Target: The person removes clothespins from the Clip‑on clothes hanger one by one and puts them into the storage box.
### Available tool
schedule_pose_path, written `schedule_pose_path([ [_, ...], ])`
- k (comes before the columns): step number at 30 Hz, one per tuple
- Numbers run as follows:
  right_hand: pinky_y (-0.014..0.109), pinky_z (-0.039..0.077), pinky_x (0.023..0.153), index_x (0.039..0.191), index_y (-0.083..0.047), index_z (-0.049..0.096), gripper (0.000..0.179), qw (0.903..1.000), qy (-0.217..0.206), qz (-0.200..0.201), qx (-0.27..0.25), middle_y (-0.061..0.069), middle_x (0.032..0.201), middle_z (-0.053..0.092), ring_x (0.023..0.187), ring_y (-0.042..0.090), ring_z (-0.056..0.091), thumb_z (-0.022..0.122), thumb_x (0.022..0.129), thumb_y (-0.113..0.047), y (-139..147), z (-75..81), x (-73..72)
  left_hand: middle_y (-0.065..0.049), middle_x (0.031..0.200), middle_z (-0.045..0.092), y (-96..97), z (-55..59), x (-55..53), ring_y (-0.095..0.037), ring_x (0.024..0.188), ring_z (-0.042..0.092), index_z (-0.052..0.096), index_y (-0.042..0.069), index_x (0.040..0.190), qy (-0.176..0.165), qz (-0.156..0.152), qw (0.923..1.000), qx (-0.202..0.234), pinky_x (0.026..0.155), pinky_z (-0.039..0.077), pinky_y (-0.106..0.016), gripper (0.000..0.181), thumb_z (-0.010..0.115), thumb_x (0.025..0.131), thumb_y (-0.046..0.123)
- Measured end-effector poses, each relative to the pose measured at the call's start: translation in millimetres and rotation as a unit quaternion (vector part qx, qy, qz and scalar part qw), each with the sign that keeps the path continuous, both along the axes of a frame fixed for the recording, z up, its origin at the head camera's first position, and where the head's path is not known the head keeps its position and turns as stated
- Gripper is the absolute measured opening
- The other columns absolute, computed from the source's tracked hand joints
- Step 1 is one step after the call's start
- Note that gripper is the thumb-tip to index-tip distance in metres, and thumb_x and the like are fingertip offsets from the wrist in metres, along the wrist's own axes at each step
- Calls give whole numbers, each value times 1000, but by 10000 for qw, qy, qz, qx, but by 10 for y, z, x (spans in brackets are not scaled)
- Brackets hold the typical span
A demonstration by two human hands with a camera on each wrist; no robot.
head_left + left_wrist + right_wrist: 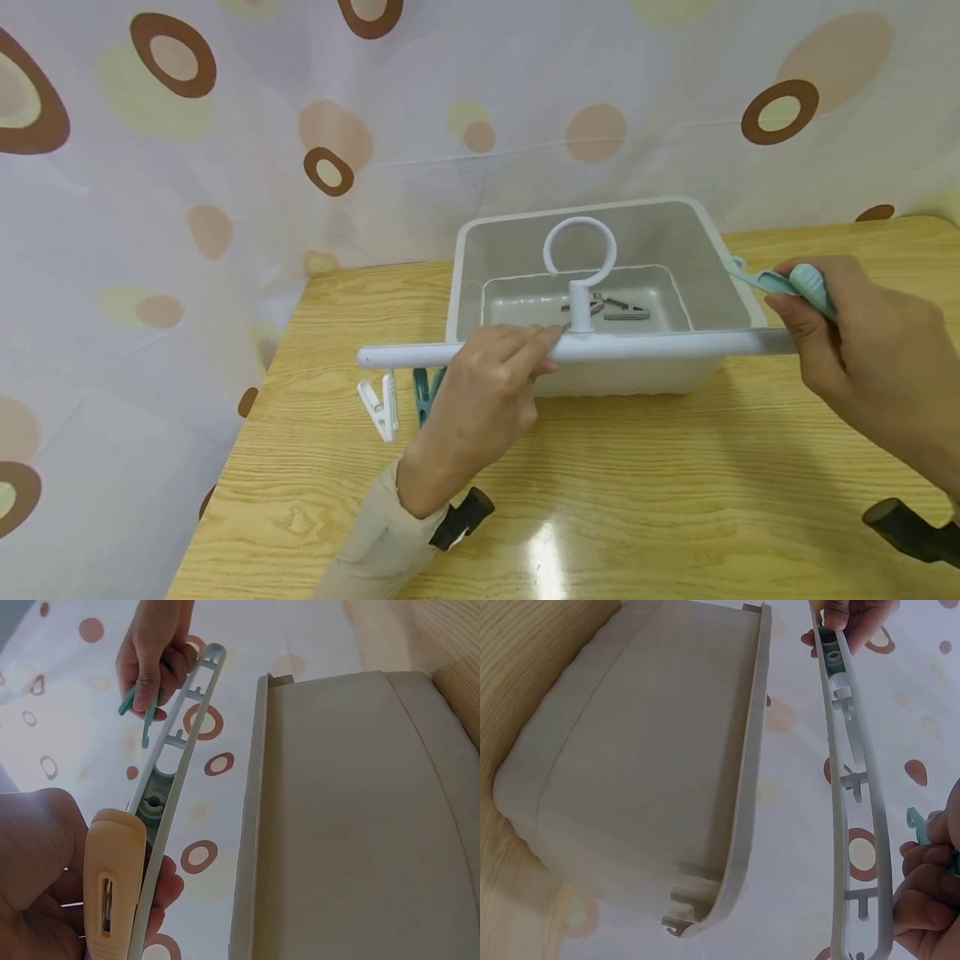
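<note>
My left hand [487, 387] grips a white clip hanger [660, 343] near its middle, beside the upright hook [611, 250]. Between thumb and fingers, my right hand [877, 358] pinches a light teal clothespin [813, 287] at the bar's right end. A white clothespin [382, 408] and a dark teal clothespin [423, 398] hang from the left part of the bar. In the left wrist view a peach clothespin [116, 870] shows close beside my left hand. Slots with small crosspieces line the bar's underside, and the right half seen there carries no clothespins.
Behind and below the hanger, a grey plastic bin [585, 210] stands on the wooden table [645, 483]. Several clothespins [626, 316] lie on its floor. A patterned cloth [420, 100] hangs at the back and left.
</note>
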State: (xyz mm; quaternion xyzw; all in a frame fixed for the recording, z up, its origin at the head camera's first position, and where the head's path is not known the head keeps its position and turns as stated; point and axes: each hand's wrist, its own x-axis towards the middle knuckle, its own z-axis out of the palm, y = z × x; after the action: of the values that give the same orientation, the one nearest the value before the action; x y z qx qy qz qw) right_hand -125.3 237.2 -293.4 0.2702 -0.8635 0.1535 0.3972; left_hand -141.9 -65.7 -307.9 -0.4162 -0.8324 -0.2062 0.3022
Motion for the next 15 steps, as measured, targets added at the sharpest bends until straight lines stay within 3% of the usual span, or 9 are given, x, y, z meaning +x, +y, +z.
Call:
schedule_pose_path([
  [3,13,41,42,99,15,54,66,9999,70,92,-54,18,72,60,45,4,45,31,103,-47,35,5,-47,-8,95,73,-10,-3,21,-20,87,68,70,-2,109,-19,4,10000,-10,82,52,-27,26,67,84,-5],
  [6,13,40,40,97,15,54,67,9997,155,167,-5,15,67,58,45,-3,40,30,103,-47,56,15,-88,-8,96,73,-11,0,40,-20,87,67,70,-2,109,-52,11,10000,-11,81,52,-26,27,67,83,-6],
  [15,16,31,36,99,15,52,66,9989,-13,224,418,-1,57,39,42,-4,26,28,104,-46,90,151,-156,-8,96,73,-7,2,72,-21,87,68,71,-2,107,-53,32,10000,-38,84,52,-26,25,68,83,-6],
])
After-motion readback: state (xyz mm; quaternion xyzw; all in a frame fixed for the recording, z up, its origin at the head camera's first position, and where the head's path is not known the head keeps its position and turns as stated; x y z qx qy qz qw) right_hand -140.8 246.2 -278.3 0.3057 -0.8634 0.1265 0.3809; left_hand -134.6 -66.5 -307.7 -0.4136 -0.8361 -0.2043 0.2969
